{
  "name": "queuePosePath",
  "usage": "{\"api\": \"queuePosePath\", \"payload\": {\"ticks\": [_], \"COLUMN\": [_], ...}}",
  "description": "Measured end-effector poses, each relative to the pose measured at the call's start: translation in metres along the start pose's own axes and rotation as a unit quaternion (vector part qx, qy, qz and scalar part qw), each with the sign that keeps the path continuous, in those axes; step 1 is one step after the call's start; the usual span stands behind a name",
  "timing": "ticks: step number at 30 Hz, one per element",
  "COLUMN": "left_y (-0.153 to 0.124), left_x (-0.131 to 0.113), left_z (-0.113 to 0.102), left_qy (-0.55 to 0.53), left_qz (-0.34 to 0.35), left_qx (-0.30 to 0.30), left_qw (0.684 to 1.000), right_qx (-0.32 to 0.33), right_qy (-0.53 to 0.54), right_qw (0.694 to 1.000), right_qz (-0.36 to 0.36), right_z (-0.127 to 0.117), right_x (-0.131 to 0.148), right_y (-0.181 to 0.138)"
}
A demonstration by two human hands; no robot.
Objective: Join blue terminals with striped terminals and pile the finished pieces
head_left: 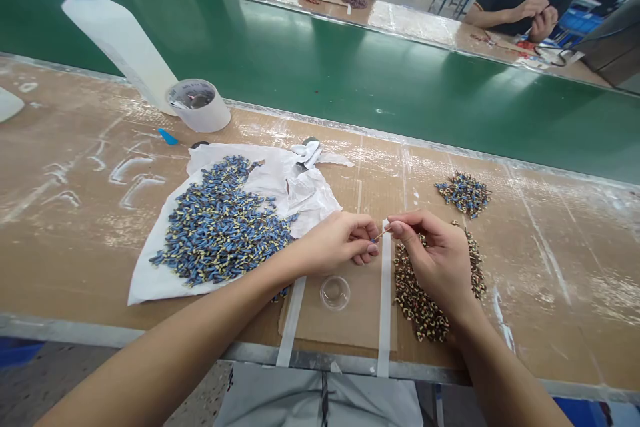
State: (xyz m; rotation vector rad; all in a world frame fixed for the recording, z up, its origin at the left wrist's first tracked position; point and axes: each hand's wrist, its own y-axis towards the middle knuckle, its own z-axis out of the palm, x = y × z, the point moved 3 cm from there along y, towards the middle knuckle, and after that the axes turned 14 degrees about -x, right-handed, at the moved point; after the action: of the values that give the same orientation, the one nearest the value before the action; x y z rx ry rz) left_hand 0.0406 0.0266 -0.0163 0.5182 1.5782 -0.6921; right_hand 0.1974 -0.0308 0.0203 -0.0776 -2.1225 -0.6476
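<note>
In the head view my left hand (353, 240) is closed, pinching a tiny blue piece (374, 239) between its fingertips. My right hand (435, 257) grips a thin wooden stick (384, 233) whose tip meets the blue piece. Below the hands a small see-through plastic cup (335, 293) stands on a cardboard sheet (345, 330). A heap of small blue-and-yellow pieces (220, 227) lies on a white sheet (145, 283) at the left. Partly hidden under my right hand is a pile of small brown-and-cream curved pieces (417, 307). Beyond it sits a smaller pile of joined-looking blue-and-brown pieces (465, 193).
A white squeeze bottle (120, 40) with a blue top leans by a tape roll (205, 113). A blue cap (168, 137) lies nearby. White tape strips (385, 307) edge the cardboard. Past the green belt (310, 60), two people work with their hands.
</note>
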Motion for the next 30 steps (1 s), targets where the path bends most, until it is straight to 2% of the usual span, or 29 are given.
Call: {"api": "queuePosePath", "payload": {"ticks": [23,30], "left_y": [-0.002,-0.001], "left_x": [0.0,0.001], "left_z": [0.0,0.0], "left_qy": [0.03,0.02], "left_qz": [0.042,0.036], "left_qx": [0.0,0.003], "left_qw": [0.999,0.999], "right_qx": [0.04,0.037], "right_qy": [-0.011,-0.019], "right_qw": [0.995,0.996], "right_qz": [-0.086,-0.077], "right_z": [0.002,0.001], "right_x": [0.01,0.01], "right_y": [-0.001,-0.001]}}
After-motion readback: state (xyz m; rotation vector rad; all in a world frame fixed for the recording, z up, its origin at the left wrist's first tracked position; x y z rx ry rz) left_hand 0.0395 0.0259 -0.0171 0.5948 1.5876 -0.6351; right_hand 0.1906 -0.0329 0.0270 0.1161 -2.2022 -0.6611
